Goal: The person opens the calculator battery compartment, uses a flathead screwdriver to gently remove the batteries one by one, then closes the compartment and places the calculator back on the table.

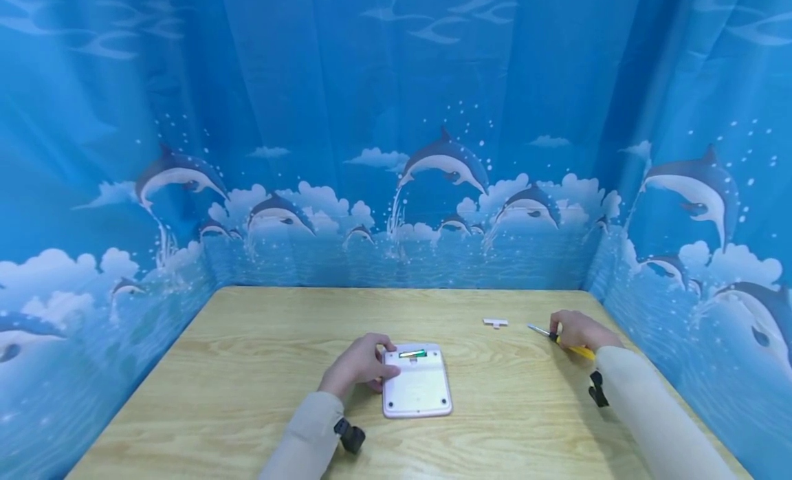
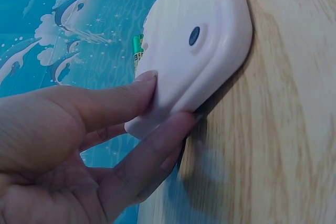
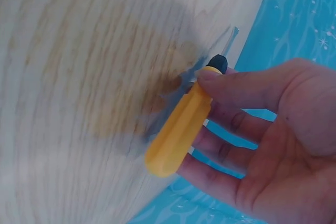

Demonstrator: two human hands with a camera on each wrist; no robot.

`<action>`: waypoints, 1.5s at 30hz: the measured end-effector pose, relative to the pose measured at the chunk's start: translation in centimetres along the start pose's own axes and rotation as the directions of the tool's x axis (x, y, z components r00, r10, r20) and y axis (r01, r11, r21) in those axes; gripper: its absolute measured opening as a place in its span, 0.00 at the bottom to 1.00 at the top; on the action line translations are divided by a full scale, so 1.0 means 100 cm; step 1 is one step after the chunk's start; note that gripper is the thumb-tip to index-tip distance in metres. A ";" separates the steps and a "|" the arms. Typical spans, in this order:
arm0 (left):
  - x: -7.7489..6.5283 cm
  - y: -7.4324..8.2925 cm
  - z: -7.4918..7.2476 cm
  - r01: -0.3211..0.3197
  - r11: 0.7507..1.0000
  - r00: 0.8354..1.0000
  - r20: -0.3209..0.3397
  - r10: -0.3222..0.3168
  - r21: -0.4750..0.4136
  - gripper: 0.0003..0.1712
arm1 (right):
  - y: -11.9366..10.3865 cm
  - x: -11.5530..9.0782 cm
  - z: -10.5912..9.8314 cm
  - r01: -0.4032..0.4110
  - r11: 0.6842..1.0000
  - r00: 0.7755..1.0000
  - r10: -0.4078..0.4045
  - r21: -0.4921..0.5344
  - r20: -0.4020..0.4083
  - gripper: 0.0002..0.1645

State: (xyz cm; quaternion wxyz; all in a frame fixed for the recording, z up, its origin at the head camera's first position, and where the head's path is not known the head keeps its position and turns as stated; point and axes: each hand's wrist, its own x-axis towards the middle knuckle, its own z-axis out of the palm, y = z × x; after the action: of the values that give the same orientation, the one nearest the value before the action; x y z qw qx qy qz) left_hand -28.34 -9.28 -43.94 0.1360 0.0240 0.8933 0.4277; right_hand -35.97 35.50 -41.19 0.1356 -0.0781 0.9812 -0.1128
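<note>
A white, flat, rounded device (image 1: 418,387), with small dark feet near its corners, lies underside up on the table. A green battery (image 1: 412,354) sits in an uncovered slot near its far edge. My left hand (image 1: 365,363) grips the device's left edge; in the left wrist view, the thumb (image 2: 123,98) lies on the underside and fingers reach beneath. At the right, my right hand (image 1: 578,330) holds a screwdriver (image 3: 178,129) by its yellow handle with thumb and fingers. Its metal shaft points away from the hand, toward the left in the head view.
A small white battery cover (image 1: 495,322) lies on the wooden table (image 1: 260,370), between the device and the screwdriver. Blue dolphin-print curtains (image 1: 346,157) stand along the table's back and sides.
</note>
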 end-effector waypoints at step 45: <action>0.001 -0.003 0.001 -0.013 1.000 1.000 0.002 0.013 -0.006 0.22 | -0.009 0.023 0.003 -0.044 0.999 0.999 0.044 -0.029 0.000 0.18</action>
State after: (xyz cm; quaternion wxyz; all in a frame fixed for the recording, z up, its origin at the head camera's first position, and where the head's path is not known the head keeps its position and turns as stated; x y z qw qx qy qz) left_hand -28.44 -9.39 -44.21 0.1342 0.0300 0.8918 0.4311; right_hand -38.01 34.13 -41.82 0.1370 -0.0583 0.9842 -0.0955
